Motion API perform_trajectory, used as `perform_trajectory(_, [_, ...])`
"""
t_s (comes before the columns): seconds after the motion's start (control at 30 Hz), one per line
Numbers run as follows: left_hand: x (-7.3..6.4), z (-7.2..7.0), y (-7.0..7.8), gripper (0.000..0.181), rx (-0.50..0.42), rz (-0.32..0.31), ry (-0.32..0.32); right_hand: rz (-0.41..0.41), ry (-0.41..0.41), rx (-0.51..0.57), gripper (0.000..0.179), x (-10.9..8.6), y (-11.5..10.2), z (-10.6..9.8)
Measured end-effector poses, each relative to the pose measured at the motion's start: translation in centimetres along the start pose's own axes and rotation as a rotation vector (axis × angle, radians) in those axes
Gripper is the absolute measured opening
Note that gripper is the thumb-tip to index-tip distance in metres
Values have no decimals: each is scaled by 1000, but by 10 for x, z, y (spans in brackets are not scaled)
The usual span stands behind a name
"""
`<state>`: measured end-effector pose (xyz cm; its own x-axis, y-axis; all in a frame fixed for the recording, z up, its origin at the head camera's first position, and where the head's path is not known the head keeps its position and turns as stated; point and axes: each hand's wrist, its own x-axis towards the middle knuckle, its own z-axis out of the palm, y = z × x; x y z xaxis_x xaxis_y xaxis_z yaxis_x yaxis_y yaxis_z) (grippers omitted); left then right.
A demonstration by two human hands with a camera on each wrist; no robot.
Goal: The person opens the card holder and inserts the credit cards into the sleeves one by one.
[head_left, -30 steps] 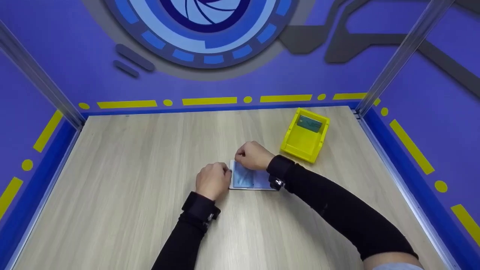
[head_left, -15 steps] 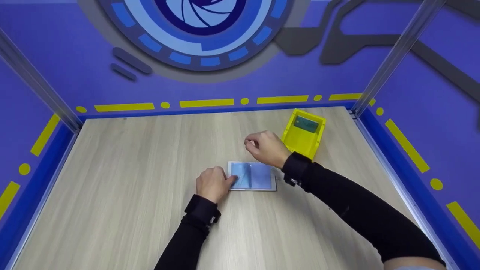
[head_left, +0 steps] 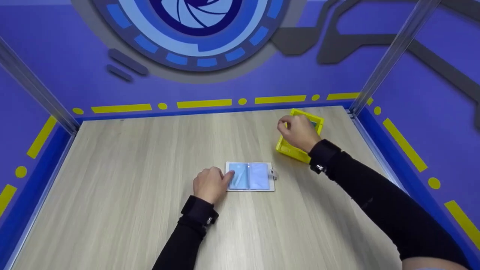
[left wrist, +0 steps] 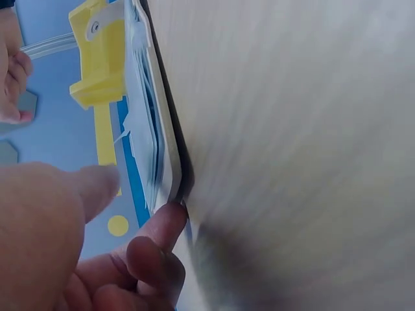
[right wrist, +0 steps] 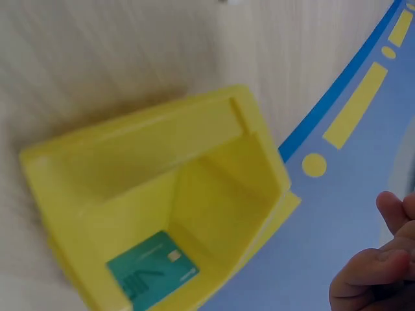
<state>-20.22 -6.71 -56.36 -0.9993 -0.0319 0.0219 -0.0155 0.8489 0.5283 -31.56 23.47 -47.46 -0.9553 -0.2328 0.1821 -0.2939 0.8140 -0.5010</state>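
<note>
An open white card holder (head_left: 258, 177) with clear, bluish sleeves lies on the table in the head view; a snap tab (head_left: 273, 174) sticks out at its right. My left hand (head_left: 210, 184) holds its left edge, thumb over the left sleeve. In the left wrist view an index fingertip (left wrist: 170, 217) meets the cover's corner. Over the yellow bin (head_left: 290, 152) hovers my right hand (head_left: 299, 132), fingers loosely curled, with nothing seen between them. A teal bank card (right wrist: 153, 271) with a chip lies inside the bin in the right wrist view, mostly hidden by the hand from above.
The wood-grain table (head_left: 142, 157) is bounded by a blue-violet back wall (head_left: 210, 88) and side panels, with metal posts (head_left: 393, 56) at the corners. The bin stands toward the table's far right, behind the card holder.
My right hand has left the card holder and moved right and away to over the bin. My left thumb has come over the left sleeve. The sleeves and tab are now uncovered.
</note>
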Motion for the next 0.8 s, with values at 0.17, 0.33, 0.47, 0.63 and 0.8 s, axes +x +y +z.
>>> perform_trajectory(0.17, [-1, -1, 1, 59, -7, -3, -9, 45, -7, -75, 32, 2, 10, -10])
perform_trajectory(0.33, [0, 0, 1, 57, -3, 4, -15, 77, -9, -134, 36, 3, 24, -24])
perform_trajectory(0.47, [1, 1, 1, 52, 2, 9, -9, 87, 16, -164, 33, 9, 41, -38])
perform_trajectory(0.63, [2, 1, 0, 45, 6, 2, -22, 112, 53, -200, 33, 16, 62, -51])
perform_trajectory(0.8, [1, 2, -1, 42, 3, 0, -36, 144, 29, -257, 32, 15, 85, -54])
